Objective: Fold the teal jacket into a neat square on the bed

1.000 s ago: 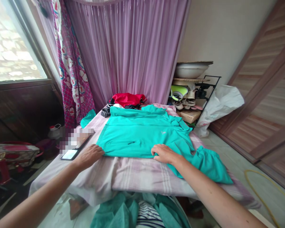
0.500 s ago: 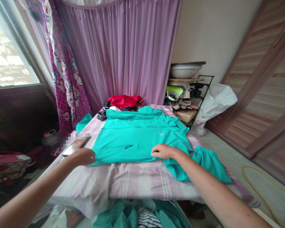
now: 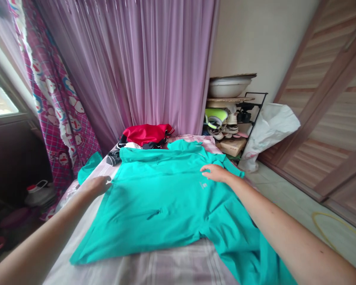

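Note:
A teal jacket lies spread flat on a bed covered with a pale striped sheet. My left hand rests at the jacket's left edge, fingers curled loosely against the fabric. Over on the upper right part of the garment lies my right hand, fingers stretched flat near a small chest logo. Neither hand lifts the cloth. A sleeve hangs off toward the lower right.
Red and dark clothes are piled at the bed's far end by a purple curtain. A shoe rack with a basin on top and a white bag stand at right. A jug sits on the floor at left.
Both hands have slid from the jacket's near hem up toward its chest and shoulders. The view has moved forward and turned right, so the phone at left is out of sight.

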The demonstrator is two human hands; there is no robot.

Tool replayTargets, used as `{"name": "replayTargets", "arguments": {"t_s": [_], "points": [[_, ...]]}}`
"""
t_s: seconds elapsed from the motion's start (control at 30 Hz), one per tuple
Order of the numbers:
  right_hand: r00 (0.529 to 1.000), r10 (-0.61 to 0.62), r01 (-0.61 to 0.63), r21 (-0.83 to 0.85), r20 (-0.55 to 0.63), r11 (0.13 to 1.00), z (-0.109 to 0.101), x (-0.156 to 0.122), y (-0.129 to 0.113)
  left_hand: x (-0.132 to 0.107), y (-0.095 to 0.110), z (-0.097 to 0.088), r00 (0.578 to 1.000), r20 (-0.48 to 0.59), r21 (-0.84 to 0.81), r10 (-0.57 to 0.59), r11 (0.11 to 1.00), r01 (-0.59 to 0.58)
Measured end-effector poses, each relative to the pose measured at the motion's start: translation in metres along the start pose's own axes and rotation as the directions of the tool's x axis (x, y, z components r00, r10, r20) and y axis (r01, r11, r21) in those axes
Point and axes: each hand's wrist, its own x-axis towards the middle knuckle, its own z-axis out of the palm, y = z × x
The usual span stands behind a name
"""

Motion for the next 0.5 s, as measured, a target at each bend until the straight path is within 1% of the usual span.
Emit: {"name": "replayTargets", "arguments": {"t_s": [0.07,0.13,0.2,0.27,0.3,0.37,0.4,0.5], "points": [[0.994,0.096,-0.095,0.013,-0.058,0.995,-0.010,0.031,0.009,0.026,0.002,-0.010,0.999,-0.012,0.027,-0.040,0.999,0.040],[0.978,0.178,-0.176,0.032,-0.104,0.984,-0.019,0.065,0.017,0.052,0.006,-0.023,0.993,-0.062,0.043,-0.096,0.994,0.099],[0.959,0.230,-0.225,0.050,-0.168,0.973,-0.025,0.102,0.023,0.079,0.014,-0.035,0.985,-0.102,0.051,-0.140,0.988,0.146],[0.937,0.270,-0.255,0.096,-0.223,0.962,-0.027,0.140,0.028,0.108,0.023,-0.045,0.983,-0.122,0.060,-0.135,0.988,0.143],[0.927,0.293,-0.268,0.133,-0.234,0.954,-0.025,0.158,0.030,0.123,0.028,-0.047,0.985,-0.123,0.071,-0.118,0.989,0.128],[0.920,0.336,-0.293,0.212,-0.204,0.932,-0.018,0.189,0.033,0.151,0.036,-0.048,0.991,-0.104,0.106,-0.084,0.990,0.095],[0.921,0.352,-0.307,0.246,-0.165,0.919,-0.012,0.201,0.034,0.164,0.039,-0.045,0.994,-0.081,0.129,-0.070,0.988,0.080],[0.927,0.376,-0.360,0.281,-0.004,0.890,0.006,0.221,0.037,0.192,0.045,-0.032,0.999,0.016,0.194,-0.049,0.980,0.045]]}}
